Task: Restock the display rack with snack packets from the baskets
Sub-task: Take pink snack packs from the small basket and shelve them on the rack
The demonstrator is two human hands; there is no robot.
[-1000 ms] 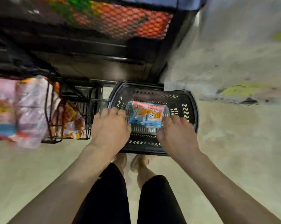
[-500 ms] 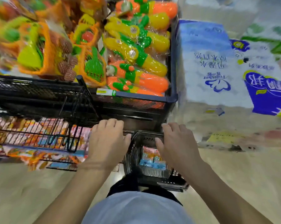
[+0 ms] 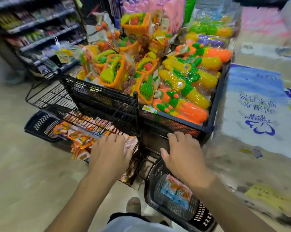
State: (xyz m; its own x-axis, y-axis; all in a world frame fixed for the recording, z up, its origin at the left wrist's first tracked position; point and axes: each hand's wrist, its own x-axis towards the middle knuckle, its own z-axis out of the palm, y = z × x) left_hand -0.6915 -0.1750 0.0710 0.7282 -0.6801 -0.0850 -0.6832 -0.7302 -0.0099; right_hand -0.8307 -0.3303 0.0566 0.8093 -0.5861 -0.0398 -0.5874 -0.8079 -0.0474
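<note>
Blue-and-orange snack packets (image 3: 175, 190) lie in the bottom of the black basket (image 3: 200, 216) on the floor, near the person's feet. The right hand (image 3: 183, 156) hovers above that basket, palm down, fingers loosely spread, holding nothing. The left hand (image 3: 110, 153) is likewise empty over the lower tier of the wire display rack (image 3: 98, 104), though blur leaves it unclear whether its fingertips touch the wire. Orange packets (image 3: 81, 139) fill that tier, and a second basket (image 3: 41, 123) sits at the far left. A pick seems about to begin: reach down into the basket, grip a packet and lift it to the rack.
</note>
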